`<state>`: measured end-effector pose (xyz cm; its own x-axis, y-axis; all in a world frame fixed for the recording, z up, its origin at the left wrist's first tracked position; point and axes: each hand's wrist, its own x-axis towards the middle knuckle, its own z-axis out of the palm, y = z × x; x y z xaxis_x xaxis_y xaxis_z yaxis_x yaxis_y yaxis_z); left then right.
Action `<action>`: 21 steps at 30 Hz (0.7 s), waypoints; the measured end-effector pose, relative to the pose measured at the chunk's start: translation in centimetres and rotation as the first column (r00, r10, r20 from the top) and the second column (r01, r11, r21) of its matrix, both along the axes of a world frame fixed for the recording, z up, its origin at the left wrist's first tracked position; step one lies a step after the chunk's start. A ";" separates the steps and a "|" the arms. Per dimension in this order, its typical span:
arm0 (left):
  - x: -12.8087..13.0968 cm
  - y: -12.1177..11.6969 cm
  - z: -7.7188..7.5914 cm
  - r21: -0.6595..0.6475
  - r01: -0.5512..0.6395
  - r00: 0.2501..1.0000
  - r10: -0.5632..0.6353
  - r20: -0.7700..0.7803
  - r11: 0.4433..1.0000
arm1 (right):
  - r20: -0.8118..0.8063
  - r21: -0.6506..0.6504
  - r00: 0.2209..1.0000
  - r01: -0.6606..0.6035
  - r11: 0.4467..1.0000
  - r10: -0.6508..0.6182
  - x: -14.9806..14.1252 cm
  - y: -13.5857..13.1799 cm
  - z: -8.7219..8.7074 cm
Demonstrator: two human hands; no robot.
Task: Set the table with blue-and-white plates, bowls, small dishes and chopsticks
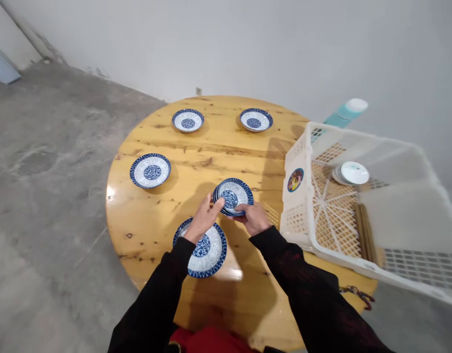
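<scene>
Near plate point(204, 248): flat on the tabletop point(211, 154), 7 o'clock, under the left wrist.
Fingers: left hand point(204, 219) and right hand point(254, 218) both part-closed, gripping one stack, presumably to stop it sliding.
Plate stack point(236, 193): between the hands; left thumb over its 8 o'clock rim, right thumb at 5.
Crate point(297, 210): 3 o'clock, perhaps for easy reach.
Outlying plates point(150, 170): 10, 11 and 1 o'clock, seemingly spaced along the edge.
</scene>
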<state>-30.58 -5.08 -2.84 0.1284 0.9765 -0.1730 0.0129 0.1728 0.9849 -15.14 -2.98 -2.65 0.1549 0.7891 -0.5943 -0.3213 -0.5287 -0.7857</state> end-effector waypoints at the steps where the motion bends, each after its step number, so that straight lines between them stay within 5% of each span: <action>1: -0.1 1.0 -0.4 -0.014 -0.010 1.000 0.011 0.006 1.000 | 0.007 0.007 1.000 0.007 1.000 -0.007 -0.4 1.0 -0.5; 11: -1.5 11.7 -2.9 -0.175 -0.112 0.993 0.117 0.016 0.978 | 0.062 0.055 0.998 -0.005 0.998 0.002 -3.3 11.6 -3.7; 21: -2.8 16.4 -4.4 -0.158 -0.132 0.991 0.129 -0.027 0.979 | 0.065 0.048 0.998 -0.014 0.999 0.011 -4.9 16.5 -5.7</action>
<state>-33.43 11.37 -7.21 -0.0024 0.9443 -0.3289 -0.0043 0.3289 0.9443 -20.07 13.50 -8.39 0.1817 0.8188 -0.5446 -0.2624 -0.4934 -0.8293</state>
